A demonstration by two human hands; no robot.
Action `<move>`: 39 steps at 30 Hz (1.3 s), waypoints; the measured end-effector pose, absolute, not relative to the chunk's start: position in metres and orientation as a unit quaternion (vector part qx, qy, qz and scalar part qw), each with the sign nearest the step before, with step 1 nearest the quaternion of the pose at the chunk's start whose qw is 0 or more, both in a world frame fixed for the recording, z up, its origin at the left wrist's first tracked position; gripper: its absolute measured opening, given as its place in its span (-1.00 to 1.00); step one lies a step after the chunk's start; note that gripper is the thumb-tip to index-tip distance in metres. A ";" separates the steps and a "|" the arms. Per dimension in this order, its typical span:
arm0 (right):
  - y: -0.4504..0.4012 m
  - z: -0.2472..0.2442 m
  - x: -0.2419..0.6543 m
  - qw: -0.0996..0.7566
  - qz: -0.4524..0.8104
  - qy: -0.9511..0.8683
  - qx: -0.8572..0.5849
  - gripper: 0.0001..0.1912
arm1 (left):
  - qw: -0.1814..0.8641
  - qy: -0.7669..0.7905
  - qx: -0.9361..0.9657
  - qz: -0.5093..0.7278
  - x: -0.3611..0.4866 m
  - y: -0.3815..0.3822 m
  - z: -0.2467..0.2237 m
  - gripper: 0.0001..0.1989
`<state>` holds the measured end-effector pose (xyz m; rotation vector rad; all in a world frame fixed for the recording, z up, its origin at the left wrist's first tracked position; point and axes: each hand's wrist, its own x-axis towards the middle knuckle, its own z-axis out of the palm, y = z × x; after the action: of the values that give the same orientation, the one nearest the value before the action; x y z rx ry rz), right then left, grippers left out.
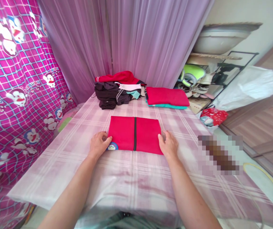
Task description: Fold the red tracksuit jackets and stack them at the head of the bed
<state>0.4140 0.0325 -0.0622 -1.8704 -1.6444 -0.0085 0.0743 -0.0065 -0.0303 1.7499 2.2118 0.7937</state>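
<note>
A red jacket (148,135) lies folded into a flat rectangle in front of me, its dark zipper (135,133) running down the middle. A round blue-and-white badge (112,146) shows at its lower left corner. My left hand (99,144) grips the left edge, thumb on top and fingers curled at the side. At the opposite edge, my right hand (169,143) holds the fabric the same way, its thumb resting on the red cloth. The fingertips of both hands are partly hidden at the jacket's sides.
A checked cloth (136,178) covers the table. At the back lie a loose heap of dark clothes (106,92) and a folded red-and-teal stack (167,96). Purple curtains (136,38) hang behind. A shoe rack (232,63) stands right, near a pixelated brown object (219,154).
</note>
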 end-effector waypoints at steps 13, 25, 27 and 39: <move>0.022 -0.050 0.399 0.333 -0.048 -0.670 -0.662 -0.54 | 0.008 0.676 0.725 0.133 0.148 0.067 0.001 -0.36; 0.074 0.015 0.323 0.232 0.024 -0.775 -0.587 -0.48 | -0.028 0.677 0.727 0.112 0.149 0.067 -0.012 -0.36; 0.081 0.009 0.314 0.173 0.058 -0.783 -0.594 -0.49 | -0.025 0.677 0.727 0.112 0.148 0.068 -0.012 -0.36; 0.076 -0.016 0.351 0.148 0.061 -0.733 -0.662 -0.43 | 0.000 0.677 0.725 0.129 0.144 0.071 -0.012 -0.38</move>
<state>0.3512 0.0761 -0.0159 -1.9027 -2.1071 0.1754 0.1445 0.0708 -0.0118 2.2785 2.1257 0.4040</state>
